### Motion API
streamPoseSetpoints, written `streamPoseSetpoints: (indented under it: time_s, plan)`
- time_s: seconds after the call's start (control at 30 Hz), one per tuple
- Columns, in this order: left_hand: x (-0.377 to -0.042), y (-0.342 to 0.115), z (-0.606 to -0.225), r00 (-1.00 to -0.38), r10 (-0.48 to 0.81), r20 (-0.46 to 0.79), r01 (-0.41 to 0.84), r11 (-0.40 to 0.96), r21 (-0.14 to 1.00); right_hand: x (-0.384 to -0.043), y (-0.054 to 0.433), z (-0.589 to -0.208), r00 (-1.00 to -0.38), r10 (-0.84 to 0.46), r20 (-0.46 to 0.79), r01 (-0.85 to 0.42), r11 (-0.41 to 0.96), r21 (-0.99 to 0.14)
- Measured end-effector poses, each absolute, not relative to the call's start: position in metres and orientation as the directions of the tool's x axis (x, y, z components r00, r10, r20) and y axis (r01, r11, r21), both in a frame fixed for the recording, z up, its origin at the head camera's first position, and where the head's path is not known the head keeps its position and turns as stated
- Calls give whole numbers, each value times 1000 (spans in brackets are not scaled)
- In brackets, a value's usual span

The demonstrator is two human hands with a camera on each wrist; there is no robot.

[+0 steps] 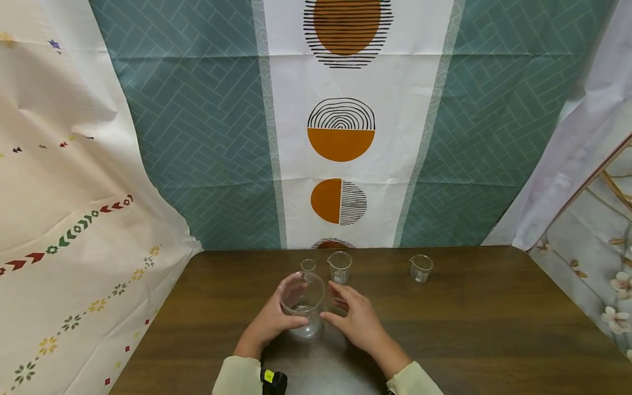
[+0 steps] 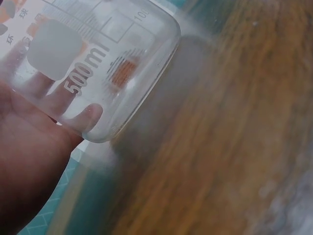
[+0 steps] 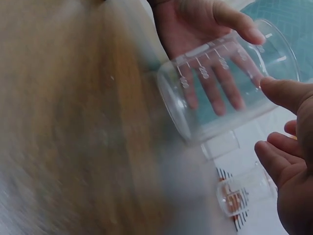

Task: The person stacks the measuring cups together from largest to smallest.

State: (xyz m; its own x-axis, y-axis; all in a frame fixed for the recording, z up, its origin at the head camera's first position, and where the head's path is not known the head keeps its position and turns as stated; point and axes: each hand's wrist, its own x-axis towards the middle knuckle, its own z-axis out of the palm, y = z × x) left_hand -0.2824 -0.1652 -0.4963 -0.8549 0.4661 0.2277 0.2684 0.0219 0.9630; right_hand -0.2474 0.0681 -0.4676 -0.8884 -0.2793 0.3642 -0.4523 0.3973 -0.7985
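A large clear glass beaker (image 1: 311, 299) stands upright in front of me, its wall marked 500 ml in the left wrist view. My left hand (image 1: 271, 318) grips it from the left, thumb on the near side and fingers spread round the far side, visible through the glass (image 3: 212, 81). On the other side, my right hand (image 1: 357, 321) is held with fingers apart and loosely bent. Its thumb tip comes right up to the beaker's wall, while the other fingers stay off the glass in the right wrist view.
Behind the large beaker are a very small beaker (image 1: 308, 265) and a medium one (image 1: 339, 269). Another small beaker (image 1: 421, 270) stands farther right, near the back edge of the brown wooden table (image 1: 494, 318). Patterned cloths (image 1: 197, 137) hang behind and at both sides.
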Motion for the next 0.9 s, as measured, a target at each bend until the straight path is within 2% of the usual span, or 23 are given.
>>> streamPoseSetpoints:
  time_s: [0.27, 0.67, 0.9]
  plan:
    - [-282, -164, -494, -855, 474, 210, 239, 1, 971, -256, 76, -462, -886, -210, 414, -463, 468, -752]
    - [-281, -165, -493, -860, 471, 198, 231, 11, 973, -270, 82, -456, -861, -173, 478, -469, 633, -616]
    - [-282, -165, -493, -849, 485, 209, 231, -15, 973, -277, 84, -452, -861, -163, 482, -463, 645, -608]
